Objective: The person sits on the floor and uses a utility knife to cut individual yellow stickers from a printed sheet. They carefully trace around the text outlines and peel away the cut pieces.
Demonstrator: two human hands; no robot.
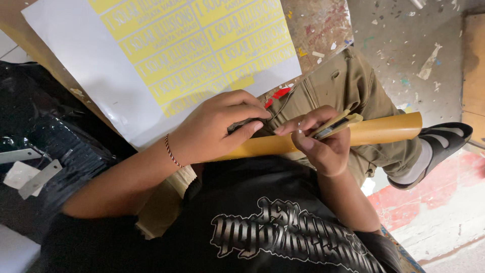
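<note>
right hand (pixel 323 144) pinches a yellow utility knife (pixel 337 125) — left hand (pixel 214 126) (fingers curled) presses the yellow roll (pixel 384 130).

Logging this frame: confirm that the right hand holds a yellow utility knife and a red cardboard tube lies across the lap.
Wrong colour: in the head view the long cardboard tube across the lap is yellow, not red. The right hand does hold a yellow utility knife.

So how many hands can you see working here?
2. The left hand, with a red braided wrist string, presses on a long yellow-orange roll across the lap. The right hand holds a yellow utility knife beside it.
</note>
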